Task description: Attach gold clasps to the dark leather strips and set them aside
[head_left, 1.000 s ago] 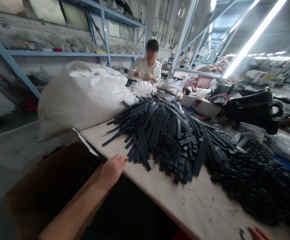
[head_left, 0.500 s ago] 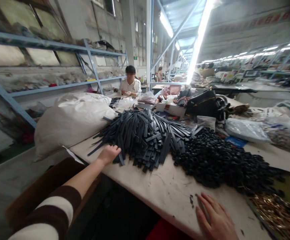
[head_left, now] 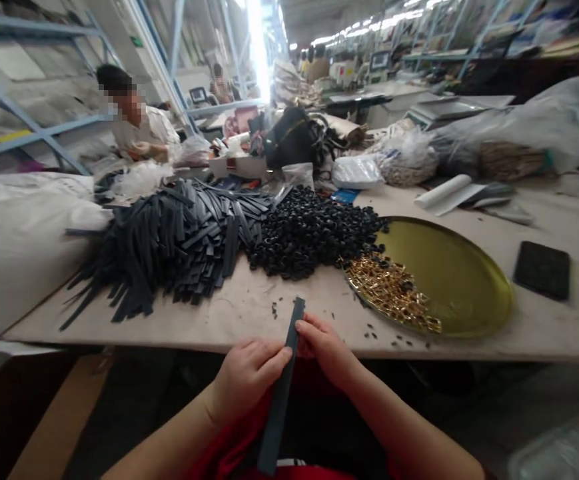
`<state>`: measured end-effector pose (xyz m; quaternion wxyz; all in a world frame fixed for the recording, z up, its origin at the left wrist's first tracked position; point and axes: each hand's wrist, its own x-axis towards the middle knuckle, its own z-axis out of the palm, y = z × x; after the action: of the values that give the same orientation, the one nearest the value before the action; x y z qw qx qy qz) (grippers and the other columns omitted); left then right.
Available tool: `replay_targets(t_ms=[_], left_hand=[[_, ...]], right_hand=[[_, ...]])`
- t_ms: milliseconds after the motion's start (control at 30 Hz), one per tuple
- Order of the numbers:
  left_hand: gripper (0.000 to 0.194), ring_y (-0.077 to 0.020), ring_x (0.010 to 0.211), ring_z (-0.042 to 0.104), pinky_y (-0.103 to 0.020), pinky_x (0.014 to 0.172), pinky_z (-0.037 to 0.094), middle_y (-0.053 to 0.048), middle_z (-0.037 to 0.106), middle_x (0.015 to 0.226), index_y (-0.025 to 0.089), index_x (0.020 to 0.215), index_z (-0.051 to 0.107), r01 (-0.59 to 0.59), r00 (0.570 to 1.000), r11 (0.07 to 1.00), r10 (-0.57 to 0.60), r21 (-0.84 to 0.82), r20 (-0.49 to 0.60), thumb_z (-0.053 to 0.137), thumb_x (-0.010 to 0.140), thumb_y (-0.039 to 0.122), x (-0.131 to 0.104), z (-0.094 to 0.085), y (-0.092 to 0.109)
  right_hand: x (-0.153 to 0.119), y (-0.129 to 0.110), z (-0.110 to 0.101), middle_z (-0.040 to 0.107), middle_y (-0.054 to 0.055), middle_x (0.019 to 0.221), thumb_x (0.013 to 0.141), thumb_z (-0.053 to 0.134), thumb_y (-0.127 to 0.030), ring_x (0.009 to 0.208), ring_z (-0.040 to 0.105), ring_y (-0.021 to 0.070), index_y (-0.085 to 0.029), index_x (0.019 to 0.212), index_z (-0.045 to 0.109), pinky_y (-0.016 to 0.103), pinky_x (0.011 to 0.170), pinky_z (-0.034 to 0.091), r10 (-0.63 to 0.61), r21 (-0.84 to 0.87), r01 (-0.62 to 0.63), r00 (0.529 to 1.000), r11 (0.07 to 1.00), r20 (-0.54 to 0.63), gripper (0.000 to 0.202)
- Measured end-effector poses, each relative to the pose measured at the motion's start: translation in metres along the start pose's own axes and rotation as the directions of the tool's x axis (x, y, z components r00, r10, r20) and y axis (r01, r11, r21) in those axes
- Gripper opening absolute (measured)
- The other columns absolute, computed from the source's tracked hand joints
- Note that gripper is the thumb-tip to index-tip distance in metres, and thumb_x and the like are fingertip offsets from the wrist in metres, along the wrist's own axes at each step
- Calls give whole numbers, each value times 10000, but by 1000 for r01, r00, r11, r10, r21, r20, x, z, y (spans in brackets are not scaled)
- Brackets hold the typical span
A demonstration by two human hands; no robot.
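Note:
A long dark strap strip (head_left: 280,407) is held between both hands at the table's front edge, its upper end pointing away from me. My left hand (head_left: 252,367) grips the strip around its middle, thumb on top. Close to the upper end, my right hand (head_left: 322,337) pinches it. Beyond the hands lies a heap of similar dark strips (head_left: 184,233). Beside that heap is a pile of small black loops (head_left: 314,230). Gold-coloured metal pieces (head_left: 394,290) lie in the left part of a round gold tray (head_left: 469,280).
A large white sack (head_left: 14,247) stands at the left, above an open cardboard box (head_left: 59,413). A dark flat rectangular object (head_left: 542,270) lies right of the tray. Bags and a black bag (head_left: 294,140) crowd the back. A co-worker (head_left: 139,127) sits at the far left.
My left hand has come from the strip heap to the front edge with a strip. My right hand has lifted off the table and taken hold of it too. The view has turned right.

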<state>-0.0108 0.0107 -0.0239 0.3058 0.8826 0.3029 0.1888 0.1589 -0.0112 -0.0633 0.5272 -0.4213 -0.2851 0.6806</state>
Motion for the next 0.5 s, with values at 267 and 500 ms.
replay_targets(t_ms=[267, 500], left_hand=[[238, -78, 480, 524, -168, 442, 364, 17, 606, 606, 169, 733, 501, 604, 738, 346, -584, -718, 339, 631, 705, 366, 59, 36, 23], [314, -76, 494, 529, -163, 442, 329, 7, 603, 630, 158, 807, 485, 650, 658, 135, -593, -748, 464, 686, 660, 349, 80, 60, 12]], right_hand=[[-10, -5, -36, 401, -84, 468, 718, 537, -334, 415, 315, 50, -183, 633, 429, 198, 427, 211, 45, 52, -39, 991, 998, -125, 204], [-1, -9, -52, 429, -69, 478, 727, 536, -473, 418, 348, 62, -192, 620, 431, 204, 415, 239, 114, 55, -107, 983, 993, -141, 318]])
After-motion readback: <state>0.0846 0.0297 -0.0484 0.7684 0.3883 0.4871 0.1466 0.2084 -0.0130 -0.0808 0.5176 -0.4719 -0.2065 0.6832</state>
